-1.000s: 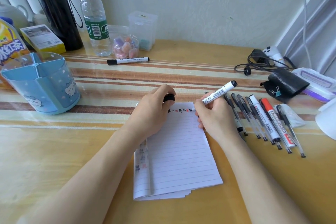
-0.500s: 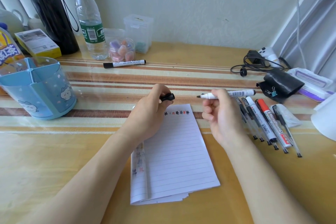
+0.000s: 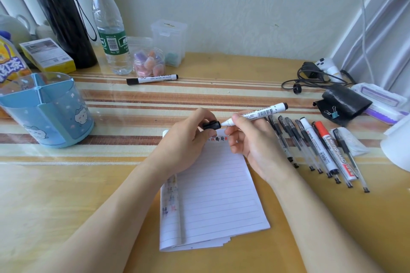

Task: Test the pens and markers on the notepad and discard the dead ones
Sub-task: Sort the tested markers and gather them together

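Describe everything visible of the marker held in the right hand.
The whiteboard marker has a white, plastic-looking barrel with black print, a barcode and a black rear end. The right hand pinches it near the front, nearly level above the top of the notepad, rear end slightly raised to the right. Its white nose meets the mouth of the black cap, held by the left hand; the tip is hidden.

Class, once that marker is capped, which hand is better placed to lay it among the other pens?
Probably the right hand: it grips the white whiteboard marker, and the row of pens lies right beside it. The left hand pinches the small black cap, farther off.
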